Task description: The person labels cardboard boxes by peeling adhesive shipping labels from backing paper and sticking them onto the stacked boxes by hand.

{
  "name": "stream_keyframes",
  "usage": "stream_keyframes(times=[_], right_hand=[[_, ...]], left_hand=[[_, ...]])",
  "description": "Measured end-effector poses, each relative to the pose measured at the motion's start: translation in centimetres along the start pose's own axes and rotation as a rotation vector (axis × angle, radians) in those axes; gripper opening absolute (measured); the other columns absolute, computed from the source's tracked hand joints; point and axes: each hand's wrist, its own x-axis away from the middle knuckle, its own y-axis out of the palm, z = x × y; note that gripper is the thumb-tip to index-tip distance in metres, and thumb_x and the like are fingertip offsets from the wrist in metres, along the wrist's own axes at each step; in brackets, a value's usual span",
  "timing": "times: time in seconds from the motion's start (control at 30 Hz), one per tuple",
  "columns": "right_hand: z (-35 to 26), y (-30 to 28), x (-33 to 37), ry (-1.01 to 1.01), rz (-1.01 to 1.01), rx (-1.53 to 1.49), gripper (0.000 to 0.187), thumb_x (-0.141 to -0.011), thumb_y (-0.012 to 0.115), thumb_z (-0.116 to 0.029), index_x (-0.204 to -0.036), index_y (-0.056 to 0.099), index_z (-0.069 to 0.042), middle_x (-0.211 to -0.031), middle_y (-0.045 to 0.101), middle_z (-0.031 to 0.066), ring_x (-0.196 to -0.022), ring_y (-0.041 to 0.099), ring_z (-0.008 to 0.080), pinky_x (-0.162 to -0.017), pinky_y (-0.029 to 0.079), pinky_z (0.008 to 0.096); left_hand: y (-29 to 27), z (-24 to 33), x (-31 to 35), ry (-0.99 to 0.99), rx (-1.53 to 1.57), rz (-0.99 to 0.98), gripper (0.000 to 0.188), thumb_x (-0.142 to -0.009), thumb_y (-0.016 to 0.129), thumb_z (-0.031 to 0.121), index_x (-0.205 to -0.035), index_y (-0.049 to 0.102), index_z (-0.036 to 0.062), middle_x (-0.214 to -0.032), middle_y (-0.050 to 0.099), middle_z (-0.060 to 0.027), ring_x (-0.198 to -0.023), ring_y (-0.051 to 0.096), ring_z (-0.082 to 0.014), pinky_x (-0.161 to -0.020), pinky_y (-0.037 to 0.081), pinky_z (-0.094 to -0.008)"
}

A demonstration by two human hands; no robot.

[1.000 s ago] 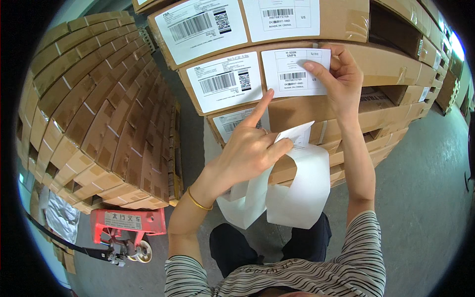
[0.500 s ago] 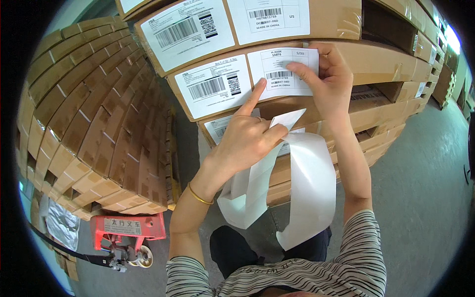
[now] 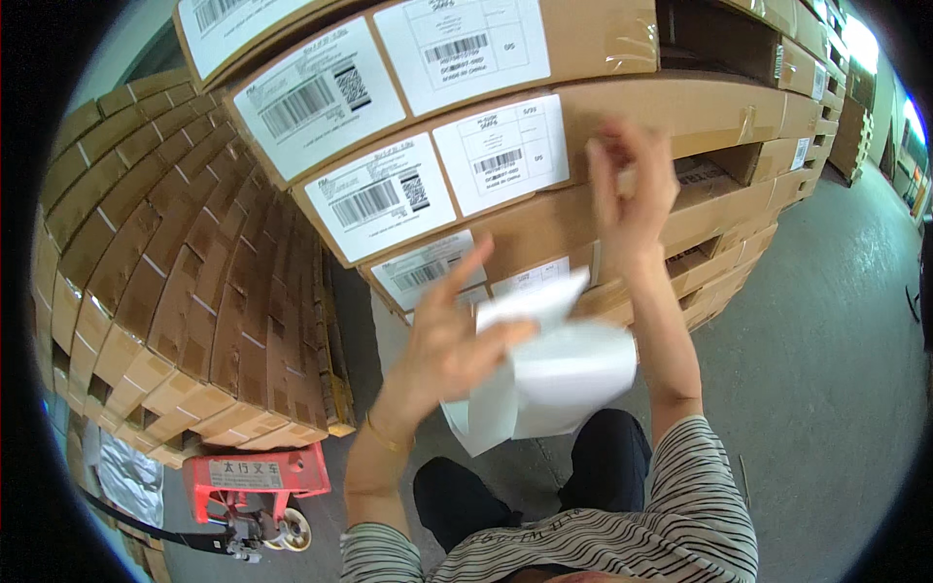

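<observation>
A long white strip of labels (image 3: 581, 367) hangs in loose loops from my left hand (image 3: 445, 352), pinched between thumb and fingers while the forefinger points up. My right hand (image 3: 637, 189) is held in front of a brown carton (image 3: 685, 109), just right of a white label (image 3: 501, 155) that lies flat on its side. Motion smears the right fingers, so I cannot make out anything in them. Left of that label, the same carton bears a white barcode label (image 3: 381, 197). The carton below carries two labels as well, partly hidden by my left hand and the strip.
Stacked cartons (image 3: 607, 34) rise in front of me, with dark gaps on the right. Another tall carton stack (image 3: 185, 282) stands on a pallet at the left. A red pallet jack (image 3: 258, 476) is at lower left. Grey concrete floor (image 3: 807, 389) extends right.
My right hand has let go of the label, now on the carton, and drawn off to its right. My left hand has moved down and left with the strip. The view has shifted.
</observation>
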Motion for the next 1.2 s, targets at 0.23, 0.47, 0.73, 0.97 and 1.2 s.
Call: stream_keyframes(times=[0.23,0.47,0.73,0.97,1.2], right_hand=[[-3.5,2.8,0.9,-0.245,-0.329,0.027,0.088,-0.077,0.06,-0.053,-0.146,0.03,-0.007,-0.153,0.026,0.0125,-0.142,0.019,0.0325,-0.115,0.011,0.0519],[-2.3,0.6,0.5,-0.162,-0.288,0.176,0.084,-0.081,0.061,-0.047,-0.145,0.03,-0.002,-0.151,0.026,0.0165,-0.141,0.02,0.0345,-0.115,0.012,0.0502],[-6.0,-8.4,4.1,-0.008,-0.802,-0.925,0.055,-0.073,0.077,-0.037,-0.114,0.062,-0.003,-0.105,0.063,0.0132,-0.094,0.059,0.0304,-0.08,0.046,0.039],[-5.4,-7.6,7.8,0.104,-0.754,-0.868,0.015,-0.075,0.076,-0.016,-0.077,0.066,-0.005,-0.068,0.057,0.0071,-0.066,0.057,0.0248,-0.059,0.044,0.0344],[-3.0,-9.7,8.4,0.414,-0.772,-1.143,0.034,-0.076,0.074,-0.034,-0.081,0.07,0.0,-0.076,0.066,0.0084,-0.068,0.062,0.0205,-0.06,0.047,0.033]], left_hand=[[-0.5,5.6,7.2,-0.148,0.046,-0.116,0.027,-0.059,0.08,0.016,-0.085,0.075,0.022,-0.108,0.064,-0.0216,-0.099,0.065,-0.0328,-0.084,0.053,-0.0405],[-0.2,7.7,9.4,-0.503,0.33,-0.015,0.03,-0.062,0.078,0.007,-0.091,0.073,0.0159,-0.08,0.072,-0.0067,-0.091,0.068,-0.0249,-0.08,0.055,-0.0333],[0.0,9.1,11.2,-0.89,0.382,0.132,0.009,-0.071,0.069,-0.003,-0.079,0.071,0.0006,-0.076,0.072,-0.0091,-0.064,0.068,-0.016,-0.059,0.051,-0.025],[2.1,9.9,12.6,-0.916,0.368,0.163,0.016,-0.068,0.069,0.002,-0.084,0.071,0.0,-0.062,0.064,-0.0066,-0.052,0.058,-0.0099,-0.05,0.043,-0.0233],[4.6,11.2,14.4,-0.907,0.391,-0.12,0.03,-0.067,0.07,0.003,-0.096,0.07,0.0067,-0.079,0.068,-0.0112,-0.062,0.064,-0.0224,-0.056,0.048,-0.0291]])
